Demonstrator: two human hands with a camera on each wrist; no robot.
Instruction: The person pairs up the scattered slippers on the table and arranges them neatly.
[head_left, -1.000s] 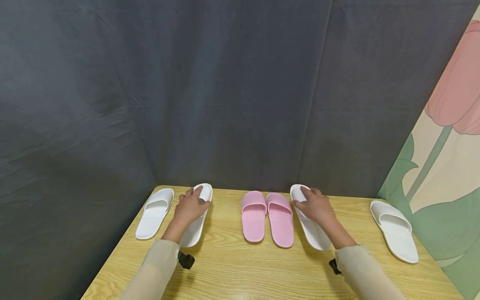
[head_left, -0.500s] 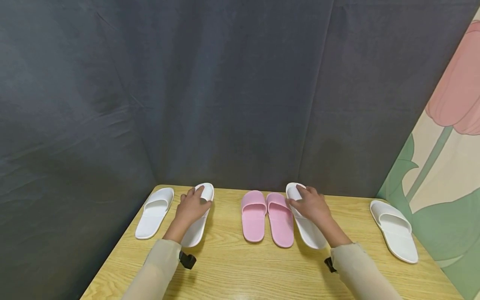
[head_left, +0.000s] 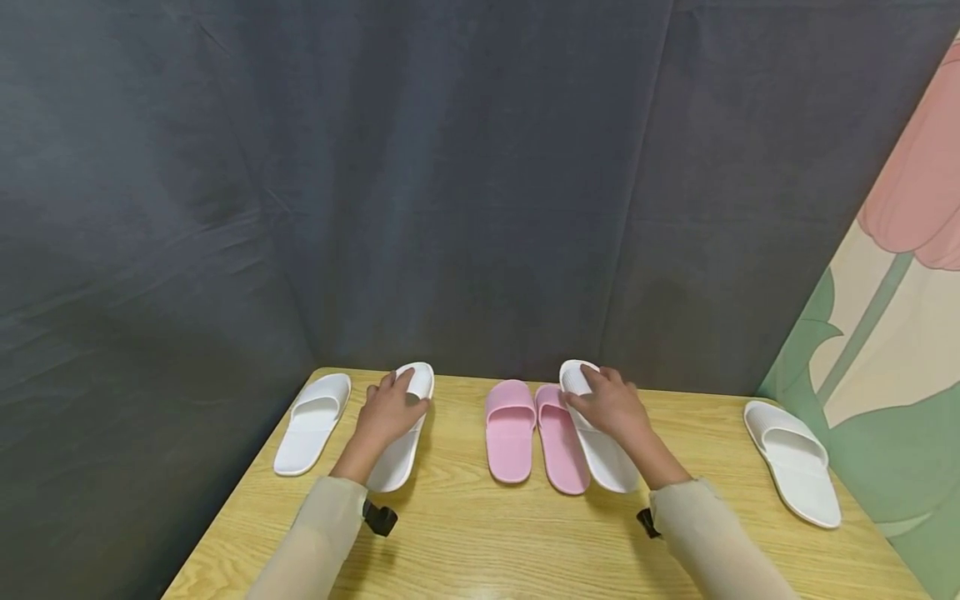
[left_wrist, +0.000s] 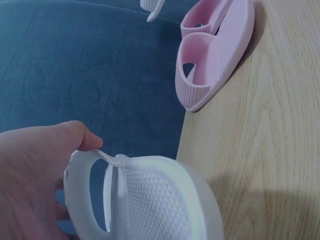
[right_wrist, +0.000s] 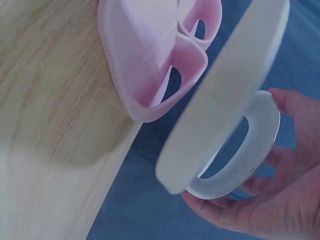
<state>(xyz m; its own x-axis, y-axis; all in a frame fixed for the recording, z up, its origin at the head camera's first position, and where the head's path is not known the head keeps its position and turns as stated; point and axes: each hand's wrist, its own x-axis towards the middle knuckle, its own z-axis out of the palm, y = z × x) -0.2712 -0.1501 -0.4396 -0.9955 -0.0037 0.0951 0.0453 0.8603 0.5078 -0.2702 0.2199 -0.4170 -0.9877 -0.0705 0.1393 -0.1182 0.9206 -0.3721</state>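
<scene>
My left hand (head_left: 388, 414) grips a white slipper (head_left: 397, 462) by its strap, thumb and fingers on the strap's sides. In the left wrist view that slipper (left_wrist: 157, 205) hangs raised over the table. On the other side, my right hand (head_left: 613, 408) holds a second white slipper (head_left: 609, 461) by the strap, tilted and lifted in the right wrist view, its sole (right_wrist: 220, 100) edge-on. Between my hands stand two pink slippers, the left pink slipper (head_left: 510, 450) and the right pink slipper (head_left: 561, 457). The right-hand white slipper overlaps the right pink one in the head view.
One white slipper (head_left: 303, 437) lies at the table's left edge, another white slipper (head_left: 802, 479) near the right edge. The wooden table (head_left: 480, 550) meets a dark grey curtain (head_left: 465, 208) behind. A wall with a tulip picture (head_left: 900, 350) borders the right.
My right hand has carried its white slipper leftward, over the edge of the right pink slipper in view. My left hand and its slipper have shifted slightly right. The pink slippers stay put.
</scene>
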